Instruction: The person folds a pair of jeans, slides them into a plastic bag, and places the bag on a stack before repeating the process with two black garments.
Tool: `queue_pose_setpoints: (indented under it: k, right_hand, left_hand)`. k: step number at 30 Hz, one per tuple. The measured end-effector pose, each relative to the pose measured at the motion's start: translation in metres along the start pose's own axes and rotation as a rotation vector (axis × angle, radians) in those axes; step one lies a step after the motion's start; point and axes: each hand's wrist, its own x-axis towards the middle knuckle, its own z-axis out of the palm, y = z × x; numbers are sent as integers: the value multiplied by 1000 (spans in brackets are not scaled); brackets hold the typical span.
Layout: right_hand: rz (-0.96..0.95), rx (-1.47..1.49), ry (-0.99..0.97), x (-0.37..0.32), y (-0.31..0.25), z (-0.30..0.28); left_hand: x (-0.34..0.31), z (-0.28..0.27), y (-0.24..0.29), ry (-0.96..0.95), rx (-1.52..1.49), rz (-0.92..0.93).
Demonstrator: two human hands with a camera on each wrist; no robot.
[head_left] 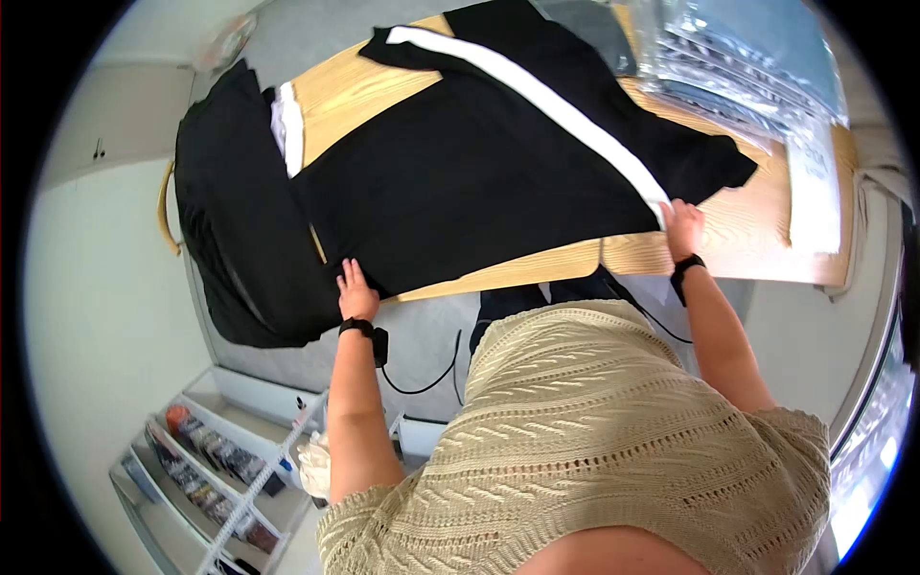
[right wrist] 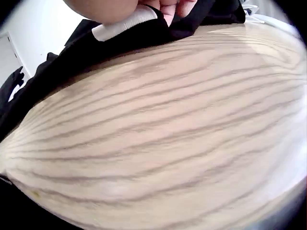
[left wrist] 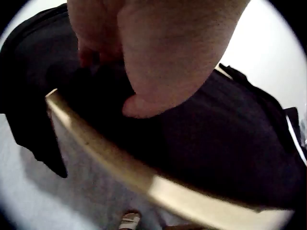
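A large black garment (head_left: 412,182) with a broad white stripe (head_left: 556,105) lies spread over the table; its left part hangs past the table's left end. My left hand (head_left: 358,293) rests on the black cloth near the front edge, fingers straight. In the left wrist view the thumb of that left hand (left wrist: 163,52) lies along the cloth, just inside the table edge. At the lower end of the stripe, my right hand (head_left: 682,230) pinches the garment's hem. The right wrist view shows the right hand's fingers (right wrist: 169,10) at the top, with the white band between thumb and fingers.
The wooden table (head_left: 537,266) shows along the front edge. Clear plastic packs of folded clothing (head_left: 747,57) are stacked at the back right, beside a white sheet (head_left: 815,192). A shelf unit (head_left: 206,460) stands on the floor at left; a black cable (head_left: 422,391) hangs below the table.
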Motion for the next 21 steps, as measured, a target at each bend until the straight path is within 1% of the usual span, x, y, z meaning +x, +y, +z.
queue_pose_setpoints:
  k: [1, 3, 5, 6, 7, 9, 10, 11, 13, 15, 17, 21]
  right_hand:
    - [-29, -32, -2, -2, 1, -4]
    - [-16, -71, -34, -5, 0, -3]
    - [-5, -17, -109, -4, 3, 1]
    - [1, -16, -103, -3, 0, -1]
    - [2, 6, -113, -1, -3, -6]
    - [40, 89, -170, 2, -7, -18]
    - [89, 149, -184, 6, -14, -29]
    - [72, 179, -183, 6, -11, -30]
    - [44, 273, -186, 7, -12, -35]
    - [106, 388, -255, 5, -7, -29]
    - [155, 446, -284, 6, -7, -29]
    - [177, 449, -347, 9, -2, -27]
  left_hand:
    - [-6, 5, -5, 2, -6, 9]
    - [-7, 10, -11, 37, -23, 19]
    - [-2, 6, -21, -36, -103, 42]
    - [-1, -11, -17, -110, -140, 8]
    - [3, -23, -16, -42, -225, 25]
    - [24, -57, -5, -121, -262, -75]
    - [28, -72, 4, 135, -311, 74]
    - [40, -88, 14, 239, -302, 171]
    - [66, -132, 45, 377, -343, 359]
    - [102, -167, 79, 418, -371, 457]
    - [138, -191, 119, 452, -375, 525]
    - [216, -214, 198, 459, -415, 665]
